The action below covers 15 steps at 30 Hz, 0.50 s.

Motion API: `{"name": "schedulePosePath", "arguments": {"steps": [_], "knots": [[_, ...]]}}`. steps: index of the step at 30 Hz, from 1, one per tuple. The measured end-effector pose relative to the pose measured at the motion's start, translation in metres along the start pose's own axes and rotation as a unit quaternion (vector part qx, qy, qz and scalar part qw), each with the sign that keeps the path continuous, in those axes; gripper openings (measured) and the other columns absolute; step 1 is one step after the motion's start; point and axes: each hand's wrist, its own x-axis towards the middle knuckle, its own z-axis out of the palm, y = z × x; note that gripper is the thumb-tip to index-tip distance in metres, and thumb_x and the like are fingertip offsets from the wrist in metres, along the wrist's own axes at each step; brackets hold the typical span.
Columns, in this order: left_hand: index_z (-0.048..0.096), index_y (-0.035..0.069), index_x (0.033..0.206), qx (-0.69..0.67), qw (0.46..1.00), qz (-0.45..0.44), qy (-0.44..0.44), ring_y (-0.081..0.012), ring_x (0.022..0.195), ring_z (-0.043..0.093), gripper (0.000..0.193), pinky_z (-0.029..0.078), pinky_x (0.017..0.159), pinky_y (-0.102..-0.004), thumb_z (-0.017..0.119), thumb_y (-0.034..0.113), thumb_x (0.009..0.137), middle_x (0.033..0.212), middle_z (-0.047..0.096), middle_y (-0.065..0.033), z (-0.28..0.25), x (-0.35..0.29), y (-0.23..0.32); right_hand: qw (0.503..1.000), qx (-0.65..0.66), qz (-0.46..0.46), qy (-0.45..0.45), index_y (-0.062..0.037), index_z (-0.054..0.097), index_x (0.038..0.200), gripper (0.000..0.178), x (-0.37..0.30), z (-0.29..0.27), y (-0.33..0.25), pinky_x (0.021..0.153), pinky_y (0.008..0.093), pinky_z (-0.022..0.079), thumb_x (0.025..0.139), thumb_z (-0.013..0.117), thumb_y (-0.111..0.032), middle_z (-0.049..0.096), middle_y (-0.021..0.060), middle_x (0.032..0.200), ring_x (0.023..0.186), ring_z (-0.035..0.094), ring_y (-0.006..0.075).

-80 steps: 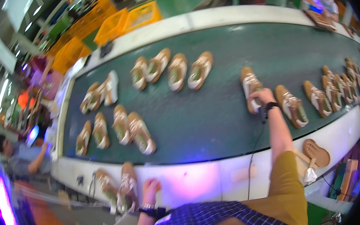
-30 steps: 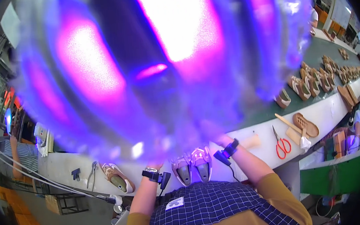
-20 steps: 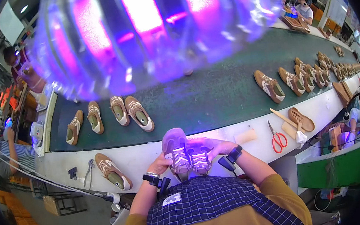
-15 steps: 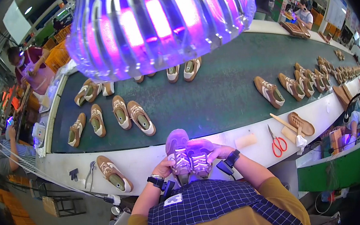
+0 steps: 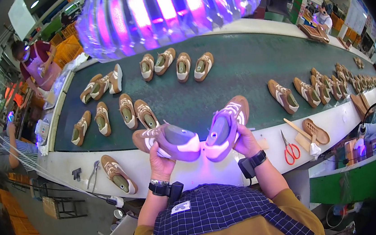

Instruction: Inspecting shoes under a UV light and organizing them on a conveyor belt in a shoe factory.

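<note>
My left hand (image 5: 162, 163) is closed round a brown sneaker (image 5: 168, 140) with white laces, its toe pointing left and its pale heel toward the middle. In my right hand (image 5: 246, 142) is a second brown sneaker (image 5: 227, 125), toe pointing up and to the right. Both shoes are held in the air over the white table edge, their heels close together and lit purple. Their openings face up, showing the olive insoles. Part of the left shoe overlaps another sneaker (image 5: 145, 112) standing on the green belt behind it.
A purple-glowing lamp (image 5: 167, 15) hangs above. Several sneakers stand on the green belt (image 5: 234, 77). One sneaker (image 5: 118, 174), pliers (image 5: 93, 174), red-handled scissors (image 5: 291, 150) and a shoe sole (image 5: 315, 131) lie on the white ledge (image 5: 198, 175). Other people work at left and far right.
Both sneakers have moved up and apart, from side by side near my apron. Their toes have swung outward, and their heels now show. The lamp appears higher in view.
</note>
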Motion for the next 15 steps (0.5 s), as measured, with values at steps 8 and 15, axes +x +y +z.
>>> {"name": "schedulePosePath", "arguments": {"steps": [8,15], "knots": [[0.046,0.011,0.128,0.050,0.991,0.065,0.107,-0.0272,0.115,0.052,0.059,0.044,0.097,-0.0462,0.066,0.026,0.075,0.124,0.054,-0.0066,-0.006,-0.005,-0.004,0.994,-0.034,-0.068,0.080,-0.0075,0.041,0.129,0.054,-0.016,0.018,0.011,0.093,0.0422,0.048,0.082,0.065,-0.021,0.054,0.0082,0.121,0.111,0.055,0.0225],[0.045,0.013,0.129,0.063,0.986,0.070,0.141,-0.0273,0.116,0.049,0.060,0.043,0.096,-0.0478,0.064,0.033,0.075,0.127,0.051,-0.0059,-0.009,-0.009,-0.009,0.989,-0.028,-0.086,0.121,-0.0079,0.042,0.127,0.051,-0.020,0.022,0.024,0.080,0.0399,0.056,0.085,0.063,-0.027,0.056,0.0092,0.116,0.105,0.058,0.0222]]}}
